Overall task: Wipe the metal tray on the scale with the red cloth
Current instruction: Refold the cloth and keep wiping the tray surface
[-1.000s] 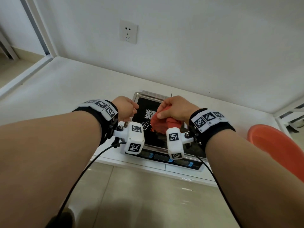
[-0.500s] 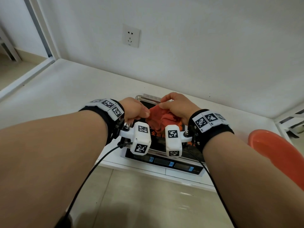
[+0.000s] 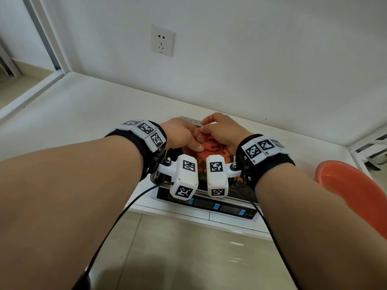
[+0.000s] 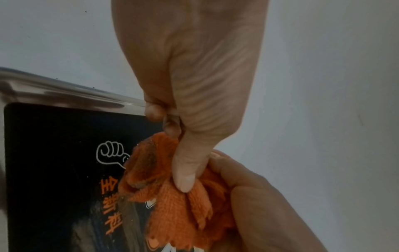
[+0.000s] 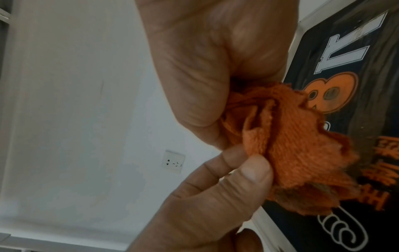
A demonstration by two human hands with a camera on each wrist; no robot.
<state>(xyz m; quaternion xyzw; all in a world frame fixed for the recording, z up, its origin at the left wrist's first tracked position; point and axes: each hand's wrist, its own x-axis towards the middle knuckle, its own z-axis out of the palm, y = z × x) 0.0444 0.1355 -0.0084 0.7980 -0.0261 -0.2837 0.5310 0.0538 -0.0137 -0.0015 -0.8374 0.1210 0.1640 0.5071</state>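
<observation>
Nearest to the person, the scale (image 3: 206, 204) stands at the front edge of the white counter (image 3: 69, 114), with its dark display panel facing forward. On top of it lies the metal tray (image 4: 64, 95), whose floor shows a black sticker with orange and white print. Above the tray, both hands meet on the crumpled red cloth (image 3: 209, 147). The left hand (image 3: 180, 136) pinches one fold between the thumb and curled fingers. The right hand (image 3: 222, 130) has its fingers curled around the other side of the cloth. At the right is an orange basin (image 3: 351, 183). Farther back, a socket (image 3: 162, 40) is on the white wall.
</observation>
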